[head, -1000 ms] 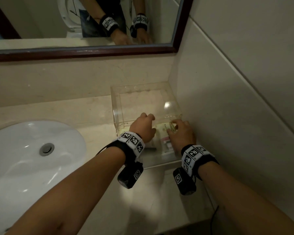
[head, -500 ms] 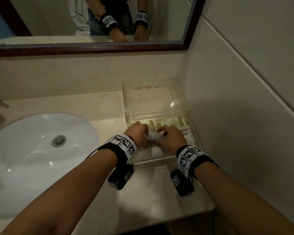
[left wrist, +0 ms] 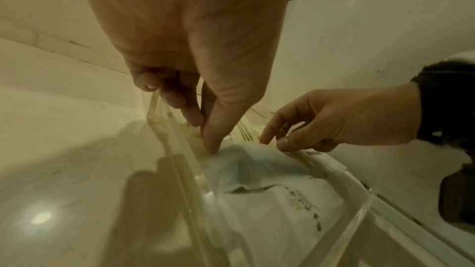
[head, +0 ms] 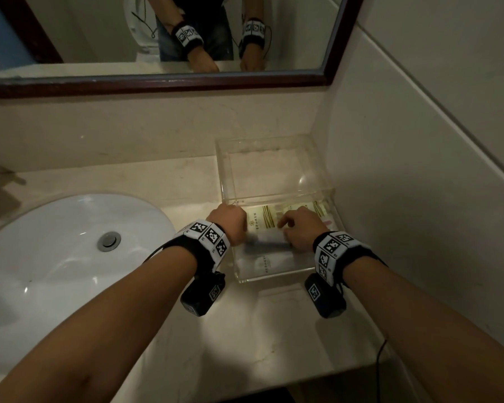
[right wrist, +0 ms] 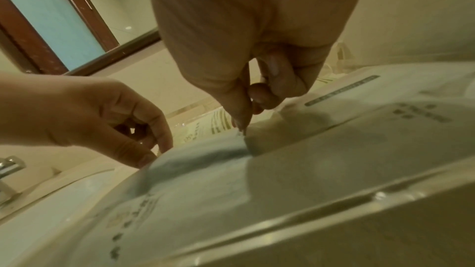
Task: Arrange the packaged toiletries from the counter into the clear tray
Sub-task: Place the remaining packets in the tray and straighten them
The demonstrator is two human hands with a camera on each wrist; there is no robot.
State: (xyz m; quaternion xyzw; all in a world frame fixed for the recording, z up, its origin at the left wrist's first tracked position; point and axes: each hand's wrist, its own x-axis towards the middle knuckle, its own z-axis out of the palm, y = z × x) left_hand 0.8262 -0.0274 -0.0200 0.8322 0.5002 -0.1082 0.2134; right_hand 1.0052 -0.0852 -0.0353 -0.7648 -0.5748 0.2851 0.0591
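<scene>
pinching a white paper-wrapped toiletry packet (head: 269,238) at each end, the left hand (head: 230,225) and right hand (head: 301,232) hold it inside the clear acrylic tray (head: 274,276) on the beige counter (head: 245,338), over other packets

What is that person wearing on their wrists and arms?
Both forearms are bare, without sleeves. Each wrist carries a black band faced with white panels printed with black square codes: left wristband, right wristband. A small black camera block hangs beneath each, trailing a thin black cable.
</scene>
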